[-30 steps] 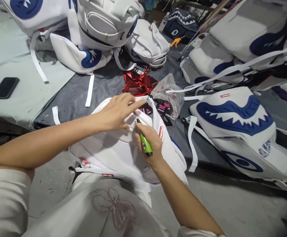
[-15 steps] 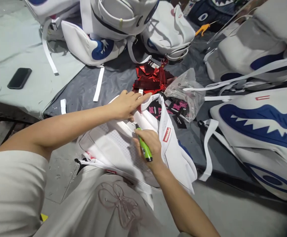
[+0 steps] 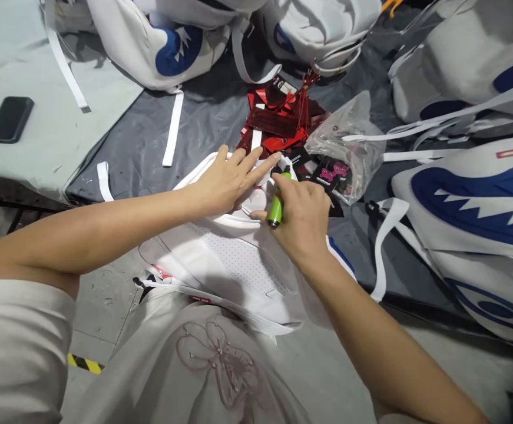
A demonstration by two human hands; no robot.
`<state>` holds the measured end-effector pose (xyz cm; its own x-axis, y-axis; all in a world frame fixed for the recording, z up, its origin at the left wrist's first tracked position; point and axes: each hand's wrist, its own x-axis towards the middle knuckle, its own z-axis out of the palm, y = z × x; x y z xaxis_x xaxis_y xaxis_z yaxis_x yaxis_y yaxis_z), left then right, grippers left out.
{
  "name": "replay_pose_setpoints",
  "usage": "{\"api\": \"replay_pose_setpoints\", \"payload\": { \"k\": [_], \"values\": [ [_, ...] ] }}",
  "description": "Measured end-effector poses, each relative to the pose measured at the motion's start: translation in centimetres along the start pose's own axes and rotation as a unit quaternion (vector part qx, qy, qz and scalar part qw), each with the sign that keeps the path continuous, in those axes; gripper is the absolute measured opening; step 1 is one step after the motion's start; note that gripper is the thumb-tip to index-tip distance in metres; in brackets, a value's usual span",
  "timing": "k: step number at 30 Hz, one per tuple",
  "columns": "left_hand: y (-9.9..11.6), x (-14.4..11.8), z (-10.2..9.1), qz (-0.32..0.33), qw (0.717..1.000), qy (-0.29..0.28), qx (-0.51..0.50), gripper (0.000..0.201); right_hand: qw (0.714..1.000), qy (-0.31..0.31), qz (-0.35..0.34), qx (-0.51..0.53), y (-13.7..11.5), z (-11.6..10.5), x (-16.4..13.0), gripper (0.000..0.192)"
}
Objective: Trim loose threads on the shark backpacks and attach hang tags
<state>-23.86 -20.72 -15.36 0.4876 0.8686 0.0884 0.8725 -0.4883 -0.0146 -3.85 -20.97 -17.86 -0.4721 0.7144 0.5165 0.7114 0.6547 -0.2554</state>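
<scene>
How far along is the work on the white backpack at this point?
In hand: the left hand presses flat on the white backpack near its top edge, while the right hand grips a green lighter there. Looks done: can't tell. Possibly left: other backpacks lie around, and red tags sit unattached beside a plastic bag.

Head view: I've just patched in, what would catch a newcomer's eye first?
The right hand gripping a green lighter at the top edge of the white backpack on the lap, left hand flat beside it. Behind, red tags and shark-mouth backpacks at right.
</scene>
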Motion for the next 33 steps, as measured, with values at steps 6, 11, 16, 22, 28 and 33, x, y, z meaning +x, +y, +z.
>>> {"api": "replay_pose_setpoints", "payload": {
  "k": [6, 11, 16, 22, 28, 33],
  "values": [
    [-0.1, 0.3, 0.7, -0.058, 0.998, 0.026, -0.01, 0.101, 0.998, -0.053, 0.03, -0.021, -0.7, 3.1, 1.9, 0.062],
    [-0.1, 0.2, -0.3, -0.092, 0.994, -0.049, 0.02, 0.107, 0.981, -0.146, 0.039, -0.119, -1.7, 2.3, 1.9, 0.067],
    [0.2, 0.0, -1.2, -0.108, 0.99, -0.084, 0.031, 0.098, 0.978, -0.156, 0.025, -0.137, -1.3, 0.9, 1.8, 0.059],
    [0.1, 0.0, -1.0, -0.099, 0.992, -0.075, 0.025, 0.094, 0.999, -0.035, 0.023, 0.034, -1.4, -3.0, 0.6, 0.034],
    [-0.1, 0.2, -1.1, -0.089, 0.992, -0.084, 0.013, 0.092, 0.937, -0.268, 0.041, 0.221, -1.2, -4.3, 2.2, 0.022],
    [-0.5, 0.2, -1.1, -0.08, 0.994, -0.079, 0.006, 0.092, 0.927, -0.33, -0.024, 0.175, 0.0, -3.7, 3.5, 0.029]
  ]
}}
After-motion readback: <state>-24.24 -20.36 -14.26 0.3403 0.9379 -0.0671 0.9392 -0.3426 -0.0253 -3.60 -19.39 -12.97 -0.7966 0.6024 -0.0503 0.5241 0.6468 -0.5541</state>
